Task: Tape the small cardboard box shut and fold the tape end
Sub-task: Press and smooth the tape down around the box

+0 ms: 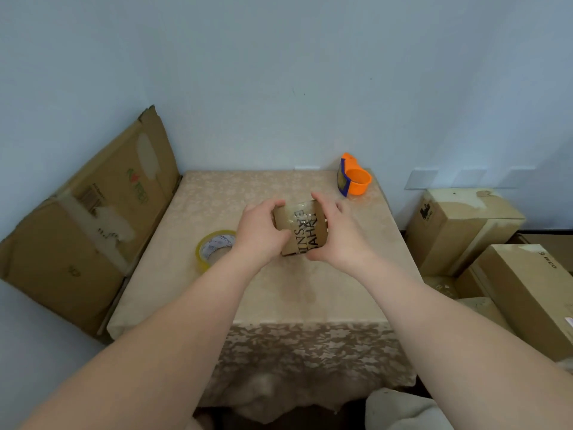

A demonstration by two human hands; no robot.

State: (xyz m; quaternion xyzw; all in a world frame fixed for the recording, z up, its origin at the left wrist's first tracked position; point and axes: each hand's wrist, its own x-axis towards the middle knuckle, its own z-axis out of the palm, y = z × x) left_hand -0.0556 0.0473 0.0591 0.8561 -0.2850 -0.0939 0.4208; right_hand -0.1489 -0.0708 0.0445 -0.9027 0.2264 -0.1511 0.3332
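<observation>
A small brown cardboard box (300, 228) with black lettering and a strip of clear tape over its top rests on the table (297, 293) near the middle. My left hand (262, 232) grips its left side, thumb on the top. My right hand (336, 232) holds its right side, fingers over the far edge and thumb at the near corner. A roll of clear yellowish tape (214, 249) lies flat on the table just left of my left wrist.
An orange tape dispenser (353, 176) stands at the table's back right corner. A large flattened carton (90, 218) leans against the wall on the left. Several cardboard boxes (459, 231) are stacked on the floor to the right. A patterned cloth covers the table.
</observation>
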